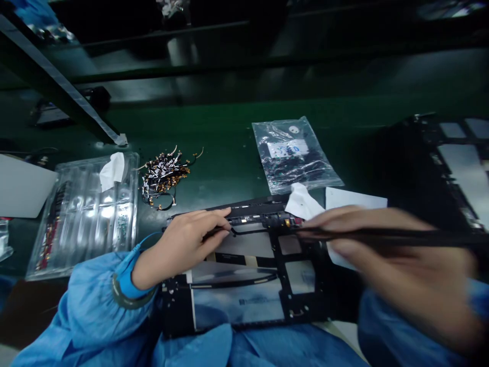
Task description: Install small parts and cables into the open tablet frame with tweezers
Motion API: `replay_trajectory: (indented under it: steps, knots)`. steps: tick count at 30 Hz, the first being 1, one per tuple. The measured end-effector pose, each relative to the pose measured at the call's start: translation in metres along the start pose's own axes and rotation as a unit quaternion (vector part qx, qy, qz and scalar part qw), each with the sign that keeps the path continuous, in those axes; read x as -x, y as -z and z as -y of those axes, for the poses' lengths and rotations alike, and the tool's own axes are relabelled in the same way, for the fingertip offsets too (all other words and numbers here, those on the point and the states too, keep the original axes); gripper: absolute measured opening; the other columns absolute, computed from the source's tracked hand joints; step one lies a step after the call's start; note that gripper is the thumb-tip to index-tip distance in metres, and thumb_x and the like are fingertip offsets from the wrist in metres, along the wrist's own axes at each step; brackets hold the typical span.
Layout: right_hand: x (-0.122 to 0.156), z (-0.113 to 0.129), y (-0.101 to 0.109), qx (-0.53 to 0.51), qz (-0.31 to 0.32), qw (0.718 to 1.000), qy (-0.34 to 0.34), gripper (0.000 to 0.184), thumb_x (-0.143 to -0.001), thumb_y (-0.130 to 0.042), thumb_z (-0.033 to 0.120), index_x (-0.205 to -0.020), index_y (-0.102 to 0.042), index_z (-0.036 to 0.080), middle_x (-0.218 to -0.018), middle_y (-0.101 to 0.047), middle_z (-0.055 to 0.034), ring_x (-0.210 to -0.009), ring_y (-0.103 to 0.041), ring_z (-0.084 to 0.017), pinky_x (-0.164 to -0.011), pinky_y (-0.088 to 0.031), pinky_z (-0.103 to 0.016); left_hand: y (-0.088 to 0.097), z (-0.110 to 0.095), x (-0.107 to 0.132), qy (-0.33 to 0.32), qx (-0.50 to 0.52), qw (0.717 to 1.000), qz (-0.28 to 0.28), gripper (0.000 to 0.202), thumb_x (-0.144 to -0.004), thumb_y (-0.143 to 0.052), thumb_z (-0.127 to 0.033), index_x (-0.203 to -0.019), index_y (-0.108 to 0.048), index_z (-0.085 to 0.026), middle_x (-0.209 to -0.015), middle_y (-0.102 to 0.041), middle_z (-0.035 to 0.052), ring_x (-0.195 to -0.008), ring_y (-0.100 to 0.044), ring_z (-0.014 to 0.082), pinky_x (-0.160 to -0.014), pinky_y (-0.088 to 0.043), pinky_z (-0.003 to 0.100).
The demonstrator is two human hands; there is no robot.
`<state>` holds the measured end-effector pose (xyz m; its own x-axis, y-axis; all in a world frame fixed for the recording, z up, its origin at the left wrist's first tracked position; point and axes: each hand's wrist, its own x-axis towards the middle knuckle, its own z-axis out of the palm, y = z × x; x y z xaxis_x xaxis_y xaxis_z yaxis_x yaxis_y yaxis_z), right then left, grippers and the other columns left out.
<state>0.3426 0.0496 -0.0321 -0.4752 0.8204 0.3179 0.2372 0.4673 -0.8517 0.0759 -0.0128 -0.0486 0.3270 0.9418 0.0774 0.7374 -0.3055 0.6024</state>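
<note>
An open black device chassis (pixel 298 265) with pale panels and inner wiring lies in front of me. My left hand (pixel 194 239) is closed at its upper left, thumb and fingertips pinched at a thin black cable (pixel 250 232). My right hand (pixel 405 255), smeared by motion, grips long black tweezers (pixel 382 235) held nearly level. Their tip is over the chassis's upper right, near a small gold-coloured part (pixel 288 223); whether they touch it I cannot tell. A blue strap (pixel 130 278) circles my left wrist.
Behind the chassis are a pile of small cables (pixel 164 176) and a clear plastic bag (pixel 296 155) of small parts. A clear tray (pixel 132 204) stands left. White paper pieces (pixel 303 201) lie by the chassis. More dark chassis (pixel 428 168) are at right.
</note>
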Motion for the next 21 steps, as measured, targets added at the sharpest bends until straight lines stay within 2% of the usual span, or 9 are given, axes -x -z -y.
replay_trajectory:
  steps: [3,6,12,15,18,19,21]
  knots:
    - [-0.004,-0.01,-0.043,-0.066,0.077,0.995,0.01,0.012,-0.081,-0.066,0.021,-0.093,-0.064,0.024,-0.09,-0.07,-0.0018,-0.086,-0.068,-0.016,-0.076,-0.058,-0.027,-0.001,0.0,0.0,0.008,-0.004,1.0,-0.009,0.014,-0.089,-0.052,-0.02,-0.097,-0.063,-0.019,-0.118,-0.066,0.0055,-0.1,-0.066,0.0184,-0.083,-0.054,0.03]
    - [-0.009,-0.019,-0.065,-0.075,0.085,0.994,0.01,0.01,-0.081,-0.066,0.022,-0.09,-0.064,0.021,-0.088,-0.071,-0.0033,-0.084,-0.068,-0.017,-0.074,-0.058,-0.028,-0.002,0.0,0.0,0.023,0.0,1.0,-0.009,0.014,-0.088,-0.052,-0.02,-0.097,-0.063,-0.02,-0.12,-0.065,0.0045,-0.1,-0.066,0.0181,-0.084,-0.054,0.031]
    - [-0.008,-0.023,-0.064,-0.076,0.096,0.992,0.004,0.009,-0.08,-0.067,0.022,-0.089,-0.064,0.022,-0.089,-0.071,-0.0026,-0.084,-0.068,-0.017,-0.075,-0.058,-0.028,-0.002,0.0,-0.002,0.022,0.004,1.0,-0.005,0.015,-0.089,-0.05,-0.02,-0.098,-0.062,-0.019,-0.121,-0.064,0.0052,-0.103,-0.065,0.0178,-0.085,-0.053,0.031]
    - [-0.007,-0.019,-0.063,-0.086,0.083,0.993,0.004,0.009,-0.079,-0.068,0.02,-0.087,-0.065,0.022,-0.087,-0.072,-0.0015,-0.084,-0.069,-0.016,-0.076,-0.058,-0.028,0.002,-0.003,-0.001,0.013,-0.004,1.0,0.004,0.018,-0.091,-0.049,-0.021,-0.104,-0.06,-0.018,-0.126,-0.061,0.0075,-0.107,-0.062,0.0184,-0.088,-0.052,0.033]
    - [-0.009,-0.012,-0.058,-0.122,0.047,0.991,0.001,0.012,-0.078,-0.069,0.015,-0.086,-0.065,0.023,-0.086,-0.072,-0.0004,-0.083,-0.069,-0.015,-0.076,-0.058,-0.026,0.01,-0.011,0.003,-0.003,-0.052,0.998,-0.045,0.02,-0.089,-0.054,-0.024,-0.108,-0.062,-0.021,-0.134,-0.054,0.0089,-0.127,-0.045,0.0266,-0.101,-0.04,0.047]
    - [-0.01,-0.008,-0.056,-0.139,0.036,0.99,0.004,0.014,-0.077,-0.069,0.014,-0.086,-0.064,0.023,-0.086,-0.072,-0.0001,-0.083,-0.069,-0.015,-0.076,-0.058,-0.025,0.012,-0.014,0.004,0.002,-0.049,0.996,-0.069,0.02,-0.088,-0.057,-0.026,-0.106,-0.063,-0.021,-0.131,-0.055,0.0091,-0.128,-0.043,0.0282,-0.102,-0.038,0.05]
    - [-0.012,-0.001,-0.052,-0.162,0.032,0.986,0.018,0.019,-0.076,-0.07,0.011,-0.087,-0.064,0.025,-0.089,-0.072,0.0012,-0.084,-0.069,-0.013,-0.076,-0.057,-0.023,0.016,-0.02,0.007,0.043,0.032,0.996,-0.078,0.018,-0.086,-0.06,-0.027,-0.102,-0.064,-0.021,-0.114,-0.064,0.0084,-0.114,-0.055,0.0254,-0.094,-0.045,0.044]
